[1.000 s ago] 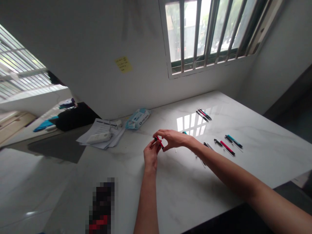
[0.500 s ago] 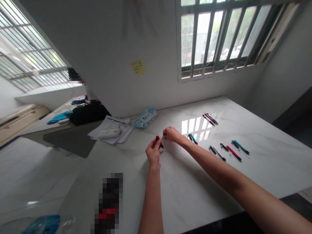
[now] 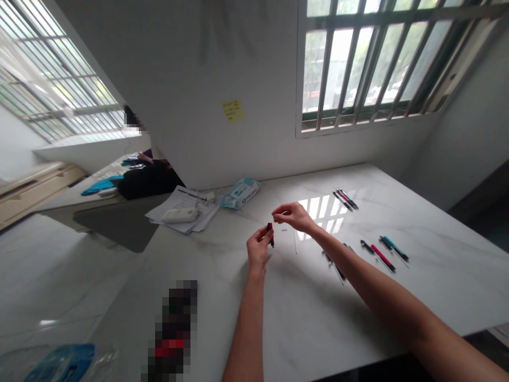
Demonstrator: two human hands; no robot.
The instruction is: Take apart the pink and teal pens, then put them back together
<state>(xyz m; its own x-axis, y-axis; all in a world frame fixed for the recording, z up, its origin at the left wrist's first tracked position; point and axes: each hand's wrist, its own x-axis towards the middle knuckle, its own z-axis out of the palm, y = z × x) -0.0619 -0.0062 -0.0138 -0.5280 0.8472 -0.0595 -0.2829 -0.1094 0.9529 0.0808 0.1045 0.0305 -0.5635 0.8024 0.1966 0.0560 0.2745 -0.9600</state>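
Observation:
My left hand [image 3: 259,248] is closed around a short red-and-black pen barrel [image 3: 271,233], held upright above the table. Just above the barrel's top end, the fingertips of my right hand [image 3: 293,216] are pinched together; whatever they hold is too small to make out. Beneath the right hand, a thin white refill [image 3: 295,243] and a tiny spring [image 3: 284,230] lie on the white marbled table [image 3: 294,313]. My right forearm partly covers some dark pen parts [image 3: 334,267].
To the right lie a red pen body [image 3: 382,257] and a teal pen body [image 3: 395,249] with loose parts. Several pens [image 3: 345,199] rest together farther back. A wipes pack [image 3: 240,193] and papers [image 3: 201,225] are by the wall. A pixelated dark object [image 3: 175,329] sits front left.
My right hand has lifted slightly and its fingers are more extended, close over the barrel. The spring now shows, while the teal pen beside my forearm is hidden. The view has shifted a little.

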